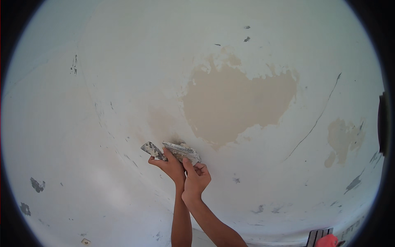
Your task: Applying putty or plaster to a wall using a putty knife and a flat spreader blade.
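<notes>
My left hand [168,168] is closed around a flat putty knife [150,149], its dark blade blotched with dried white filler. One of its fingers also reaches the edge of a second flat scraper [183,153], heavily caked with whitish plaster. My right hand [196,178] grips the right end of that scraper, thumb up and fingers curled. The two wrists lie close together, the tools side by side in front of the wall. Handles are mostly hidden by my fingers and the caked filler.
A white-painted wall [135,82] fills the view, with a large bare beige patch [238,103] and a smaller one [345,138] at right. A thin crack [314,123] runs between them. A slatted object [319,235] and something red [327,241] are at lower right.
</notes>
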Demonstrator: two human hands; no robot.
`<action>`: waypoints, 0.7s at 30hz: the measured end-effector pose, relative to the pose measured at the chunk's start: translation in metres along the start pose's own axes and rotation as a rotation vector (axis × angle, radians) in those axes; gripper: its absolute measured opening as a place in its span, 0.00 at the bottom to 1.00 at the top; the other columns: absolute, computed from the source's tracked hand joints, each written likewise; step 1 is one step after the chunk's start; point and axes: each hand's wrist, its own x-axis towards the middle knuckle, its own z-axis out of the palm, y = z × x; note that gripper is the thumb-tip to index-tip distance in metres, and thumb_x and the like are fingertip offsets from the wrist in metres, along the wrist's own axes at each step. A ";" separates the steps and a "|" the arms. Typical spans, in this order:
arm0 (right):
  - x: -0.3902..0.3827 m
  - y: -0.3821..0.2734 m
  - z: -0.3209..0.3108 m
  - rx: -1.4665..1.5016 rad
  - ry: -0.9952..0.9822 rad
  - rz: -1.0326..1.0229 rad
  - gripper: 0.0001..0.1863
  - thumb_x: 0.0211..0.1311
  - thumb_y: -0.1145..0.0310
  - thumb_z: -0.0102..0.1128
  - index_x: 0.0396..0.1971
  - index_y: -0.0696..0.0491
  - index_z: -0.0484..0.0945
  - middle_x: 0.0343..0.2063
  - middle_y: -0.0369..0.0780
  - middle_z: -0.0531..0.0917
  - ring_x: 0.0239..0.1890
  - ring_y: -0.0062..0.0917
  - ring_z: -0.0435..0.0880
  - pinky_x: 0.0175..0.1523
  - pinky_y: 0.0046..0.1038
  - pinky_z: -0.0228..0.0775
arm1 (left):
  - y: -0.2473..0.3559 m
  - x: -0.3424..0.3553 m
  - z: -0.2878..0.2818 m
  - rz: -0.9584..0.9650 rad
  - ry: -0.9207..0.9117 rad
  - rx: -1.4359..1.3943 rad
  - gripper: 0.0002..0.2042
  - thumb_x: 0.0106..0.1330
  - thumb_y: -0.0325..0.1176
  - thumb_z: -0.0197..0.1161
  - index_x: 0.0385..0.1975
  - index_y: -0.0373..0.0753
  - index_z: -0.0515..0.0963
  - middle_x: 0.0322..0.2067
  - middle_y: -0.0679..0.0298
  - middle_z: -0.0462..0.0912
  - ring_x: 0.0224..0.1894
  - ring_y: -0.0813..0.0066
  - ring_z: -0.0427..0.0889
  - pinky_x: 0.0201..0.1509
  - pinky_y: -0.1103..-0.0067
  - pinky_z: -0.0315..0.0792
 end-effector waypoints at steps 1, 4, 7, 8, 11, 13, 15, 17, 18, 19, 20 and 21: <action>0.002 -0.002 0.008 -0.002 0.010 -0.002 0.13 0.54 0.72 0.73 0.26 0.56 0.73 0.23 0.35 0.78 0.26 0.15 0.74 0.35 0.17 0.66 | 0.007 0.006 0.006 0.005 0.023 0.012 0.22 0.72 0.36 0.52 0.54 0.31 0.51 0.46 0.44 0.66 0.47 0.60 0.71 0.48 0.69 0.71; 0.006 -0.009 0.036 -0.044 -0.036 -0.022 0.12 0.55 0.73 0.72 0.26 0.57 0.73 0.24 0.35 0.78 0.28 0.15 0.75 0.36 0.17 0.67 | 0.026 0.028 0.015 0.037 0.046 0.050 0.22 0.72 0.37 0.51 0.54 0.30 0.51 0.46 0.45 0.65 0.47 0.61 0.70 0.47 0.70 0.71; 0.003 -0.012 0.032 0.116 -0.294 -0.172 0.12 0.56 0.75 0.70 0.29 0.55 0.71 0.26 0.34 0.77 0.30 0.13 0.74 0.35 0.16 0.65 | 0.030 0.021 0.008 0.108 0.062 -0.193 0.19 0.75 0.41 0.49 0.52 0.34 0.52 0.46 0.49 0.65 0.46 0.65 0.70 0.46 0.72 0.71; -0.004 -0.008 0.024 0.122 -0.302 -0.184 0.12 0.56 0.75 0.70 0.29 0.55 0.71 0.26 0.34 0.77 0.30 0.13 0.74 0.35 0.16 0.65 | 0.017 0.020 -0.005 0.141 0.061 -0.302 0.19 0.75 0.41 0.49 0.51 0.36 0.52 0.47 0.50 0.65 0.47 0.68 0.70 0.46 0.74 0.71; -0.019 0.009 -0.014 0.006 -0.272 -0.103 0.12 0.57 0.75 0.69 0.29 0.55 0.71 0.26 0.34 0.77 0.31 0.14 0.75 0.36 0.17 0.67 | -0.005 -0.009 -0.029 0.034 0.136 -0.317 0.18 0.75 0.39 0.50 0.51 0.36 0.51 0.46 0.51 0.65 0.47 0.70 0.70 0.47 0.76 0.71; -0.016 0.022 -0.026 -0.056 -0.122 -0.048 0.12 0.57 0.75 0.69 0.29 0.55 0.71 0.26 0.35 0.78 0.30 0.16 0.76 0.37 0.18 0.70 | -0.027 -0.010 -0.036 0.038 0.055 -0.184 0.18 0.74 0.38 0.50 0.52 0.36 0.51 0.46 0.50 0.65 0.47 0.68 0.70 0.48 0.74 0.71; -0.004 0.025 -0.031 -0.035 -0.087 -0.019 0.12 0.56 0.75 0.70 0.29 0.55 0.71 0.26 0.36 0.79 0.30 0.17 0.78 0.38 0.19 0.72 | -0.032 -0.013 -0.028 0.008 0.021 -0.151 0.18 0.74 0.37 0.50 0.52 0.35 0.51 0.46 0.50 0.65 0.47 0.67 0.70 0.48 0.74 0.71; 0.004 0.026 -0.031 -0.082 -0.035 -0.034 0.13 0.55 0.75 0.71 0.29 0.57 0.71 0.27 0.40 0.82 0.31 0.20 0.82 0.38 0.22 0.76 | -0.031 -0.013 -0.021 -0.019 -0.005 -0.083 0.19 0.73 0.35 0.51 0.52 0.34 0.52 0.46 0.48 0.65 0.47 0.64 0.70 0.49 0.71 0.70; 0.006 0.029 -0.028 -0.082 -0.035 -0.033 0.13 0.55 0.75 0.71 0.29 0.57 0.71 0.27 0.40 0.82 0.31 0.20 0.82 0.38 0.22 0.76 | -0.029 -0.010 -0.020 -0.019 -0.004 -0.082 0.19 0.73 0.35 0.51 0.52 0.34 0.52 0.46 0.48 0.65 0.47 0.64 0.70 0.49 0.71 0.70; 0.006 0.029 -0.025 -0.132 -0.030 -0.079 0.13 0.55 0.75 0.71 0.29 0.57 0.72 0.28 0.41 0.82 0.31 0.21 0.82 0.38 0.22 0.76 | -0.021 -0.011 -0.017 -0.029 0.004 -0.083 0.19 0.73 0.35 0.51 0.53 0.33 0.52 0.46 0.48 0.65 0.47 0.63 0.70 0.48 0.71 0.71; 0.006 0.029 -0.022 -0.182 -0.027 -0.123 0.13 0.54 0.75 0.71 0.29 0.57 0.72 0.28 0.41 0.82 0.32 0.21 0.83 0.38 0.23 0.77 | -0.016 -0.010 -0.015 -0.038 0.014 -0.082 0.19 0.72 0.35 0.51 0.53 0.33 0.52 0.46 0.47 0.65 0.47 0.63 0.70 0.48 0.71 0.71; 0.006 0.029 -0.019 -0.185 -0.026 -0.120 0.13 0.54 0.75 0.71 0.29 0.57 0.72 0.28 0.41 0.82 0.32 0.21 0.83 0.38 0.23 0.77 | -0.014 -0.007 -0.013 -0.040 0.017 -0.079 0.19 0.72 0.35 0.51 0.53 0.33 0.52 0.46 0.47 0.65 0.47 0.63 0.70 0.48 0.71 0.71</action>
